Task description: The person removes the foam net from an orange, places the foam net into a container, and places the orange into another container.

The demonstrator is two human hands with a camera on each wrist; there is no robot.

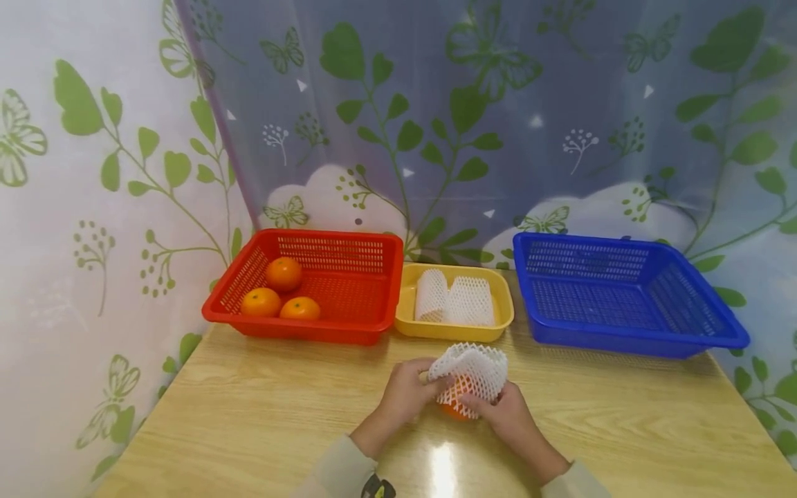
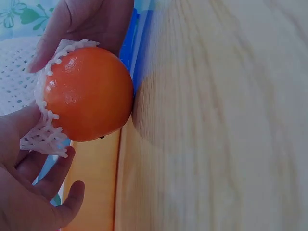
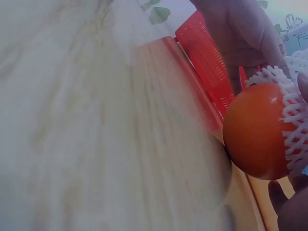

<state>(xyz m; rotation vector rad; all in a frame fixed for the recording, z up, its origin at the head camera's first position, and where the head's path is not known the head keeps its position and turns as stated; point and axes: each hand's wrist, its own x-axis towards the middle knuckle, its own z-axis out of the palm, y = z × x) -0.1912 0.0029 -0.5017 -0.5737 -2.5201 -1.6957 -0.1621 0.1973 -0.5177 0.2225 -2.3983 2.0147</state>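
A white foam fruit net (image 1: 476, 363) is partly over an orange (image 2: 91, 94) in front of me. Much of the fruit's round end is bare in both wrist views. My left hand (image 1: 406, 389) pinches the net's edge from the left side, the thumb lying over the mesh. From the other side my right hand (image 1: 509, 413) holds the net, its thumb pressed on the mesh near the fruit. In the right wrist view the net's open rim (image 3: 291, 118) rings the orange, which appears to touch or nearly touch the tabletop.
At the back left, a red basket (image 1: 349, 335) holds several oranges (image 1: 284, 274). Beside it a yellow tray (image 1: 454, 333) contains foam nets (image 1: 470, 301). A blue basket (image 1: 623, 337) stands at the back right. All rest on a wooden table (image 1: 280, 408) before a patterned curtain.
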